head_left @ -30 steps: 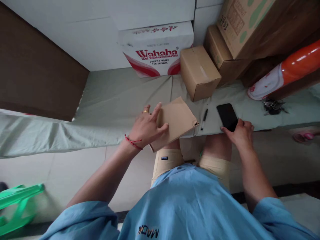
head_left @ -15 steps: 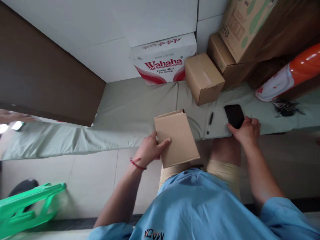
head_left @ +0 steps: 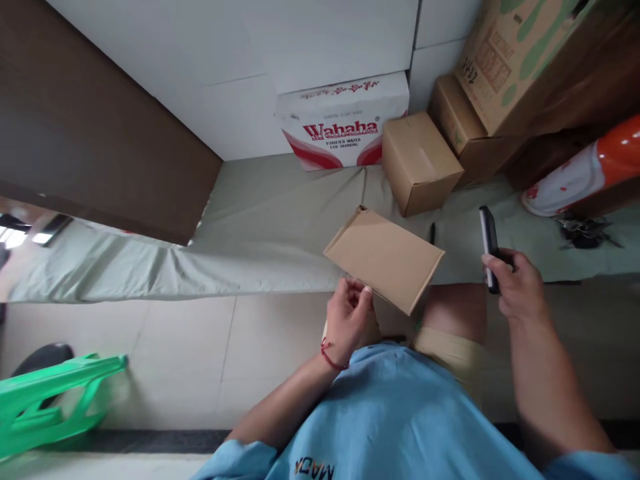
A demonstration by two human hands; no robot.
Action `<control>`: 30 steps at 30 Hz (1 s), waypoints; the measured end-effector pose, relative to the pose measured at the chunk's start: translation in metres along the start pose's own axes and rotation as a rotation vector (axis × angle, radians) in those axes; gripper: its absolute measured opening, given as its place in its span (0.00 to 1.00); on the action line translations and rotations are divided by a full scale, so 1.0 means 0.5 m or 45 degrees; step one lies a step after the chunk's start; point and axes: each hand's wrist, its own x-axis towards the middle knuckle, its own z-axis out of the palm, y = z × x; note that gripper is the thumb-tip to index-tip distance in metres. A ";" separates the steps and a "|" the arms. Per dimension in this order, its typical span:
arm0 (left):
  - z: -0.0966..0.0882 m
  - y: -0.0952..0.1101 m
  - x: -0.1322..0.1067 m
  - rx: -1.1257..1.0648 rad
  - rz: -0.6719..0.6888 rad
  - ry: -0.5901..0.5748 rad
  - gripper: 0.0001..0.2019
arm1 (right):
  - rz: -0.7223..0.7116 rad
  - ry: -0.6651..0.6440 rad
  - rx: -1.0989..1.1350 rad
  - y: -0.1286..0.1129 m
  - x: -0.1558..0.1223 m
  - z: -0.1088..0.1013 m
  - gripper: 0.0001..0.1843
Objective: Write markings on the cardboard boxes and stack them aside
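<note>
My left hand is closed on the near edge of a flat brown cardboard box, holding it tilted above my knees at the edge of the cloth-covered surface. My right hand grips a black phone, lifted on its edge above the cloth. A black pen lies on the cloth between the box and the phone.
At the back stand a white Wahaha carton, a small closed cardboard box and larger stacked cartons. An orange and white object and keys lie at the right. A green plastic stool stands on the tiled floor at the left.
My right hand has picked the phone up off the cloth and turned it on edge. My left hand has shifted to the flat box's near edge, and the box has turned and tilted.
</note>
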 end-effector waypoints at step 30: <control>0.010 0.018 0.227 0.779 0.935 0.557 0.05 | -0.901 0.060 -0.325 -0.234 -0.161 0.259 0.43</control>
